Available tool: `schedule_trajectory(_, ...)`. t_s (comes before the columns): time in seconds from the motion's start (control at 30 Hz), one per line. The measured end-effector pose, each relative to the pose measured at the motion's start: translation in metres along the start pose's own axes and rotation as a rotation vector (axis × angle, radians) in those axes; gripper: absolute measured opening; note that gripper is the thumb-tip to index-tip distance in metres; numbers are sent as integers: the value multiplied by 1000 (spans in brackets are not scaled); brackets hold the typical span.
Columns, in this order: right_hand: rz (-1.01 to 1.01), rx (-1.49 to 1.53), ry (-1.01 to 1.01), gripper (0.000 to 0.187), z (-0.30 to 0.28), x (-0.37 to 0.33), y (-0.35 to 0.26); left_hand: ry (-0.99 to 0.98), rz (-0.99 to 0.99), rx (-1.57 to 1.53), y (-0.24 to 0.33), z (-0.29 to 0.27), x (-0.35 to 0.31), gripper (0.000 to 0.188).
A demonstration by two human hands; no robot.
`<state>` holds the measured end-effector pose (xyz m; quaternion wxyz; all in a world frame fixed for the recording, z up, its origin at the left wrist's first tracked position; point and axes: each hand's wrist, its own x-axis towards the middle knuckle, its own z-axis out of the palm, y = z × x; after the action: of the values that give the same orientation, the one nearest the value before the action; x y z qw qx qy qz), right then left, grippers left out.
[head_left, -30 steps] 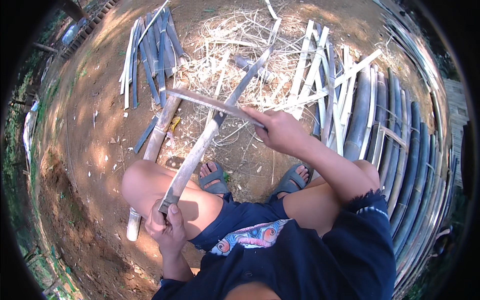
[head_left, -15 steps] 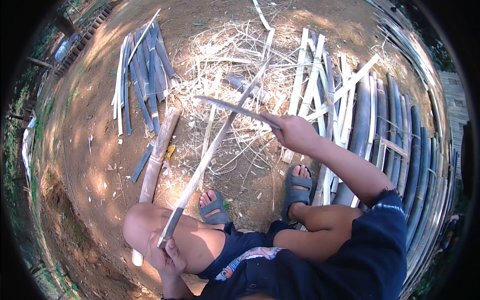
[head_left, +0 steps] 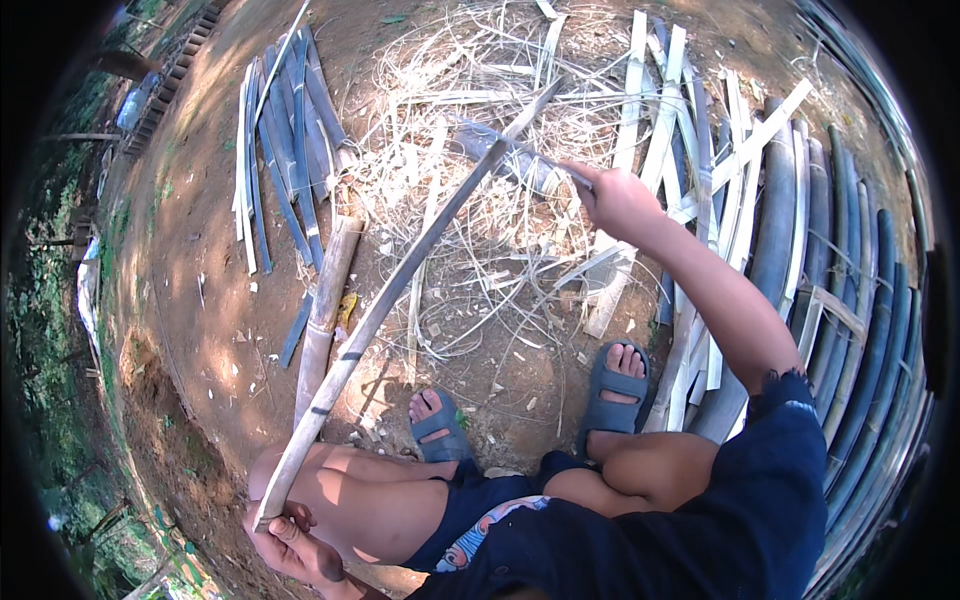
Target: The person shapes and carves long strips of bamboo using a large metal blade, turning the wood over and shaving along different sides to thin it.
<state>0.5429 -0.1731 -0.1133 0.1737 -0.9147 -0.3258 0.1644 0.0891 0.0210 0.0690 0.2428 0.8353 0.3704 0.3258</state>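
Observation:
My left hand (head_left: 295, 545) is closed round the lower end of a long split bamboo strip (head_left: 385, 300), beside my left knee. The strip slants up and to the right in front of me, with two dark marks on its lower half. My right hand (head_left: 622, 205) grips the handle of a long knife (head_left: 540, 158), arm stretched forward. Its blade points left and meets or crosses the strip near the strip's far end; whether they touch I cannot tell.
Bamboo shavings (head_left: 480, 280) litter the ground ahead. Dark split pieces (head_left: 290, 140) lie at far left, near a bamboo pole (head_left: 328, 290). Pale strips (head_left: 660, 130) and bundled bamboo poles (head_left: 850, 260) lie on the right. My sandalled feet (head_left: 612, 390) rest in front.
The strip now shows its two dark marks higher up from my left hand, which has shifted left and down. My right hand has moved right and slightly farther away with the knife.

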Motion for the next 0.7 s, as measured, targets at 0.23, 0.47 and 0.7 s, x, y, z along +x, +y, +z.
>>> schedule_trajectory(0.23,-402,32,106,50,1,-22,-40,36,-109,-84,1,-6,6,35)
schedule_trajectory(0.47,123,-12,70,38,29,70,68,-44,-154,-75,-16,-4,18,34)
schedule_trajectory(0.7,-148,-170,28,35,19,71,-10,-28,-244,-118,-48,-21,32,27)
